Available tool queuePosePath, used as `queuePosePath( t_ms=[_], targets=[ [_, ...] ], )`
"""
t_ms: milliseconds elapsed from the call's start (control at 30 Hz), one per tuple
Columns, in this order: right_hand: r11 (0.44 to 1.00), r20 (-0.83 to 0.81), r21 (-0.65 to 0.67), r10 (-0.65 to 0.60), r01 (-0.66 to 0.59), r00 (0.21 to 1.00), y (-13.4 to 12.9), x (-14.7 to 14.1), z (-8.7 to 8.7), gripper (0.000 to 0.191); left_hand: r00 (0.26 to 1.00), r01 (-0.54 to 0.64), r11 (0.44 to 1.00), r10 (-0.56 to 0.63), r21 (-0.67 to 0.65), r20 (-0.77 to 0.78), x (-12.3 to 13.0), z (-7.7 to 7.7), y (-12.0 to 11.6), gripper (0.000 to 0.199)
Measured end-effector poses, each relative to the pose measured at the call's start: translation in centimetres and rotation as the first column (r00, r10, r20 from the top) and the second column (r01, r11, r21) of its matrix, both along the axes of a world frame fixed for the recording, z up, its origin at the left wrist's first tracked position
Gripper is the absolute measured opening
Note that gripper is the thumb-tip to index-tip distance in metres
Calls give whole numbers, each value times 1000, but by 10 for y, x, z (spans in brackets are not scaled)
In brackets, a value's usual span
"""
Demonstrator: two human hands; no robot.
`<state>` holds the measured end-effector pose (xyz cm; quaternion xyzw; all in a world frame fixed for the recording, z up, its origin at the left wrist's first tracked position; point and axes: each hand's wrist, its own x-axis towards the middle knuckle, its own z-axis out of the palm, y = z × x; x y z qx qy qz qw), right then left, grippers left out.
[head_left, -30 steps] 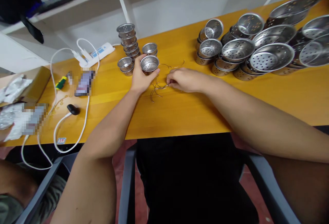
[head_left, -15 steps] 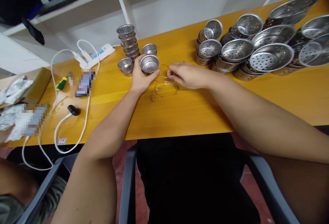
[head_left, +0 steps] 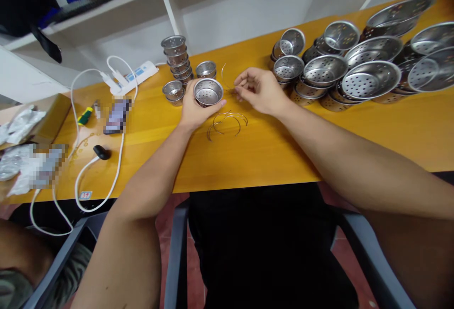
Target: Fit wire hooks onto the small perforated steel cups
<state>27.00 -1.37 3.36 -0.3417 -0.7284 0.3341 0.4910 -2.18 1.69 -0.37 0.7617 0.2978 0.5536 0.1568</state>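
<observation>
Toward the left end of the table [head_left: 276, 162], a phone [head_left: 116, 116] and a white power strip [head_left: 142, 73] lie apart from the work. Further right, near the far edge, stands a tall stack of metal cups [head_left: 176, 56], with a shorter stack [head_left: 173, 93] just in front. About midway along, the left hand [head_left: 195, 110] grasps one holed cup [head_left: 208, 91], fingers around its side and thumb along its front; whether it is lifted, I cannot tell. Another cup [head_left: 205, 69] sits just behind. The grasped cup shows no wire on it, so work on it looks barely begun. Several curved wires [head_left: 224, 119] lie loose between it and the near edge, seemingly still unused. Further right, the right hand [head_left: 260, 92] pinches one thin wire [head_left: 222, 76] at the fingertips, apart from the cup. Toward the far right corner, wider bowls [head_left: 371, 79] stand in stacks, untouched; whether any stacked piece carries a wire is too small to tell.
</observation>
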Motion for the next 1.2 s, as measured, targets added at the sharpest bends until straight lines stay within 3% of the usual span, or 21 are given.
queuePosePath(
  t_ms=[167,300,433,533,633,800,1000,1200],
  targets=[
    [999,-28,-3,39,-39,999,-11,-9,5,28,987,151,978,-158,-142,-38,9,7,-16,107],
    [997,24,-31,64,-64,998,-15,-8,7,20,986,149,967,-160,-205,-40,13,17,-27,103],
    [999,206,26,21,-27,978,-17,-4,9,14,986,139,973,-154,-184,-67,14,20,-32,104],
    [991,280,135,-62,24,958,-24,-6,16,30,984,140,979,-154,-146,-90,16,18,-34,104],
    [990,310,126,-93,56,946,-35,-11,29,56,983,125,984,-140,-125,-121,17,17,-36,100],
    [987,402,139,-125,74,907,-46,-17,44,39,974,117,985,-138,-123,-178,20,21,-40,96],
    [975,305,101,-220,198,927,-27,-8,29,23,980,37,989,-64,-143,-187,20,20,-37,103],
    [966,89,12,-260,260,961,5,7,6,42,994,40,999,-42,-25,-102,15,12,-24,106]
  ],
)
